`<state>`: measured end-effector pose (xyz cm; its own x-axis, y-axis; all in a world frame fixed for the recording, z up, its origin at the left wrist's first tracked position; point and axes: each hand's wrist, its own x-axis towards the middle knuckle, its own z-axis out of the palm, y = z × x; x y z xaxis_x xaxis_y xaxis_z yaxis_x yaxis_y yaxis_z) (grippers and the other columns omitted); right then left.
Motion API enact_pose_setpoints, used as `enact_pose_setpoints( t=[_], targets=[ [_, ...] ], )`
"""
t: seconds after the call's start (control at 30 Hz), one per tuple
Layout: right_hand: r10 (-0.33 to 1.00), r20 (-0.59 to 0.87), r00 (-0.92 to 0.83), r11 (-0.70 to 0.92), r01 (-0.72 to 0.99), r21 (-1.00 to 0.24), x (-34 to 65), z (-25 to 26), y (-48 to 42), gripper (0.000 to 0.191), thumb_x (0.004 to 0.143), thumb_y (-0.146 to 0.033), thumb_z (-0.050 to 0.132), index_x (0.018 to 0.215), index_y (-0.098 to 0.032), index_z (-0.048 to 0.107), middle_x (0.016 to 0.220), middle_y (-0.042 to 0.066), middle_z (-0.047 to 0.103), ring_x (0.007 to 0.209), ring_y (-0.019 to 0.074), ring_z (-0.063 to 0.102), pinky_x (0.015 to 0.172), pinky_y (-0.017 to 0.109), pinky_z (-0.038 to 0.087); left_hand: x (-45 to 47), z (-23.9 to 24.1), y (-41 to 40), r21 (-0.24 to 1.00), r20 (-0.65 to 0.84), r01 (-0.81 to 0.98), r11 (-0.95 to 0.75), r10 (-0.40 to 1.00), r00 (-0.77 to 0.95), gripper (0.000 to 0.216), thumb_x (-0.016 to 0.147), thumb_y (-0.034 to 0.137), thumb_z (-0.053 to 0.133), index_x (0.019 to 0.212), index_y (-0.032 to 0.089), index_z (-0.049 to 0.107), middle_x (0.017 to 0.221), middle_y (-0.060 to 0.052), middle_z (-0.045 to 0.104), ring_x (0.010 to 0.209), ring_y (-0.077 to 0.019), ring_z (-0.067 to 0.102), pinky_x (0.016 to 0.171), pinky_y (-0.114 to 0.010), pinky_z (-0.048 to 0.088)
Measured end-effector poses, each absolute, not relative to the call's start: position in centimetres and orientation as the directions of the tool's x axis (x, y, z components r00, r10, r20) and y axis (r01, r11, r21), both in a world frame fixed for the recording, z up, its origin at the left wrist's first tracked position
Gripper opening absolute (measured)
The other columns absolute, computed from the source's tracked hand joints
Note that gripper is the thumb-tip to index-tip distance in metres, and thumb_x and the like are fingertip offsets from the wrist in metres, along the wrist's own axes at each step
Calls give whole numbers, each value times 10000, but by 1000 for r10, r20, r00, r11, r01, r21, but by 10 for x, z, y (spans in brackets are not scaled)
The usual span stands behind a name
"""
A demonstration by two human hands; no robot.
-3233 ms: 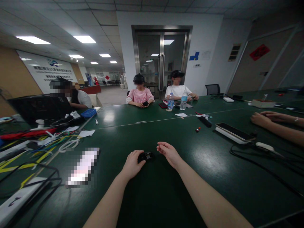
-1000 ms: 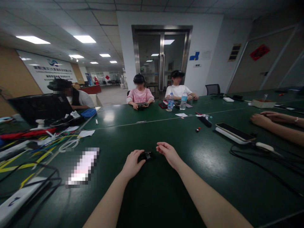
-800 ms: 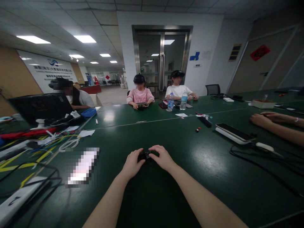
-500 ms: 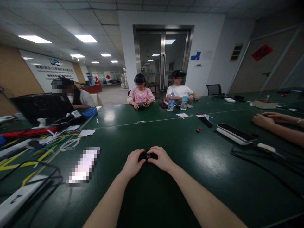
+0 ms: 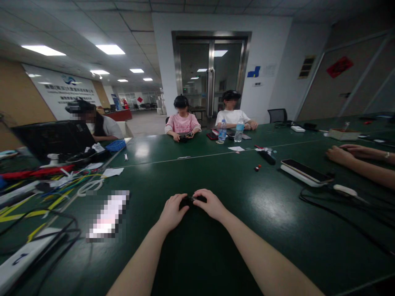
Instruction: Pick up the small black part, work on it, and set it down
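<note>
Between my hands, just above or on the dark green table [image 5: 188,255], is a small black object [image 5: 186,201] with a shiny bit at its middle. Its exact kind is too dark and too covered to make out. My left hand [image 5: 172,211] is closed round its left end, thumb and fingers pinching it. The right end sits in the pinch of my right hand [image 5: 211,204]. Fingers of both hands hide much of it, and the fingertips of the two hands are only a small gap apart.
A blurred-out phone-like slab [image 5: 109,216] lies at left, beyond it cables [image 5: 89,187] and a power strip [image 5: 27,257]. At right are a phone [image 5: 305,170] on a white box and a person's hands [image 5: 342,155]. Two bottles [image 5: 239,131] stand across the table, where people sit.
My right hand has shifted very slightly up and right, and its fingertips sit a little differently on the black object. My left hand stays put.
</note>
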<state>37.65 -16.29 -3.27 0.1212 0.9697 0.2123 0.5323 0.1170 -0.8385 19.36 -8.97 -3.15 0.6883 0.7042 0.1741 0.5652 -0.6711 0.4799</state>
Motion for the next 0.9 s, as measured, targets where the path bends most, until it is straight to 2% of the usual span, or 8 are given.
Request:
enact_pose_setpoints(
  t=[0.37,0.53,0.9],
  targets=[
    [959,165,231,70,370,-926,385,-35,-161,259,749,-358,558,970,-229,600,983,10,609,949,173,535,876,354,372,194,-28,-92,497,156,571,-653,715,682,417,798,344,479,1203,244,470,1224,-36,518,1140,-205,449,975,-371,323],
    [954,134,269,61,264,-963,389,-36,-161,265,750,-349,564,975,-214,598,947,19,614,877,162,553,810,336,418,195,-23,-95,504,113,599,-623,735,669,429,794,351,479,1211,249,464,1243,-29,507,1156,-208,435,993,-385,304],
    [921,83,381,88,6,-996,397,-42,-160,340,722,-344,599,1045,-240,576,1063,30,611,990,179,555,868,340,431,195,-33,-89,507,171,563,-653,716,676,424,788,343,495,1201,248,473,1220,-39,522,1135,-209,452,973,-377,314]
  ],
)
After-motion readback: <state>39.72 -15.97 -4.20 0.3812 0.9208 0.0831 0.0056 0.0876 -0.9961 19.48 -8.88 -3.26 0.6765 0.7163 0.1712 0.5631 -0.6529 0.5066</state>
